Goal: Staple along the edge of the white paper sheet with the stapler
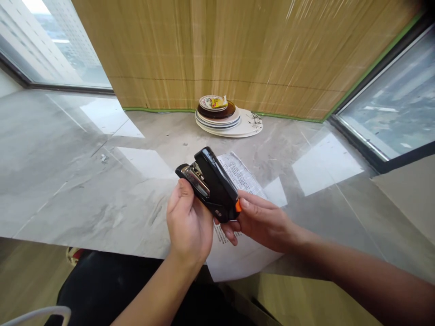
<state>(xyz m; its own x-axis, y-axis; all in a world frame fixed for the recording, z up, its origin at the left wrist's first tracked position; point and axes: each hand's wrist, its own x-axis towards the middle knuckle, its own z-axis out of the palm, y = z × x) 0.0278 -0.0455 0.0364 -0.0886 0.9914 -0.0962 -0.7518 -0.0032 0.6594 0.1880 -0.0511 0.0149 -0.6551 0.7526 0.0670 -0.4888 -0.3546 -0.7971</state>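
A black stapler [219, 181] with a metal front part and an orange tab at its rear is held above the sill, tilted, its jaw end pointing up and left. My left hand [190, 222] grips the stapler's base from the left, thumb near the metal part. My right hand [261, 219] holds the rear end, with the thumb against the orange tab. Under the hands lies a printed paper sheet [244, 262], partly hidden by them and hanging over the front edge.
Plates [217, 121] of several sizes are stacked at the back, with a small yellow packet [217, 103] on top. Behind them hangs a bamboo blind [220, 50]. Windows flank it. A small scrap [103, 158] lies on the grey marble-like surface [68, 181] at left.
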